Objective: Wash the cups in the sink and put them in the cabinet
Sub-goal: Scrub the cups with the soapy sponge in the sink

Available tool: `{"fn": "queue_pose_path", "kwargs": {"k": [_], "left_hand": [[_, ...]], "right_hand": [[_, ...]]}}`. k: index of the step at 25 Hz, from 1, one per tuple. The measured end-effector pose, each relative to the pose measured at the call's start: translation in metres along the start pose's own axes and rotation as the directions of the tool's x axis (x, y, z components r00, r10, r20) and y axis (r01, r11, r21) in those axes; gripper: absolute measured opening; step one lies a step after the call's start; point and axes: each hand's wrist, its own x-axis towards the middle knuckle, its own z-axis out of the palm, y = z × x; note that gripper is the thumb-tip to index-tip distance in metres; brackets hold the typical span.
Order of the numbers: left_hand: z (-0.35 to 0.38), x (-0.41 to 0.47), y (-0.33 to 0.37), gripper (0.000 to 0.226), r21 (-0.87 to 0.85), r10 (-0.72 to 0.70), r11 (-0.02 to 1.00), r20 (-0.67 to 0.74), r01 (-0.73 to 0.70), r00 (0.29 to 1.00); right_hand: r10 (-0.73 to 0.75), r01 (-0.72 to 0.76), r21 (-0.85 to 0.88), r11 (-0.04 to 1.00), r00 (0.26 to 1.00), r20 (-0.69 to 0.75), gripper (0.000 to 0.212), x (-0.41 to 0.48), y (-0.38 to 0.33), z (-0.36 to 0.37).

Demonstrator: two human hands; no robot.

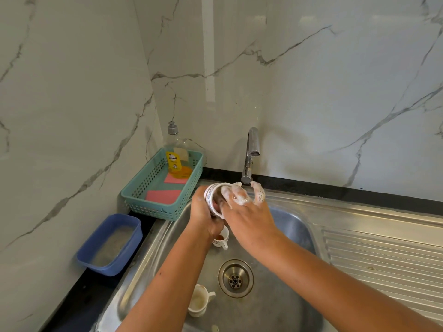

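I'm looking at a home kitchen. A steel sink (299, 226) with tap (251, 154) sits below marble-look wall tiles (311, 80). A dish soap bottle (176, 156) stands nearby.

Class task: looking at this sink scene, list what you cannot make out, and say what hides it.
- Head view: the held cup is partly covered by the left hand and the foamy right hand.
- The cabinet lies outside the frame.
- The soap bottle label print is too small to read.

Bare forearms, no sleeves; white soap foam coats the right hand's fingers (236, 195).
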Motion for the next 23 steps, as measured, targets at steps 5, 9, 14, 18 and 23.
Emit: {"fn": "queue_pose_path", "kwargs": {"k": [5,9,14,18,23], "left_hand": [[0.003,-0.011,-0.006,0.045,0.056,0.069,0.996,0.022,-0.07,0.997],[0.005,-0.011,-0.004,0.041,0.013,0.098,0.995,-0.011,-0.098,0.995],[0.002,-0.008,0.002,0.046,0.044,0.061,0.997,0.015,-0.061,0.998],[0.004,-0.007,0.005,0.028,0.088,0.163,0.983,-0.016,-0.161,0.987],[0.004,-0.017,0.002,0.034,0.076,0.19,0.979,-0.009,-0.189,0.982]], "right_hand": [[0.113,-0.121,0.158,0.98,0.992,0.057,0.021,0.0,-0.012,-0.01],[0.136,-0.107,0.597,0.795,0.991,-0.004,0.05,-0.005,-0.005,-0.011],[0.031,-0.002,0.2,0.98,0.99,-0.14,0.067,-0.007,0.0,0.006],[0.155,-0.136,0.124,0.983,0.975,-0.16,0.063,-0.005,-0.007,0.003],[0.067,-0.012,0.326,0.945,0.985,-0.159,0.048,0.0,-0.007,0.003]]}}
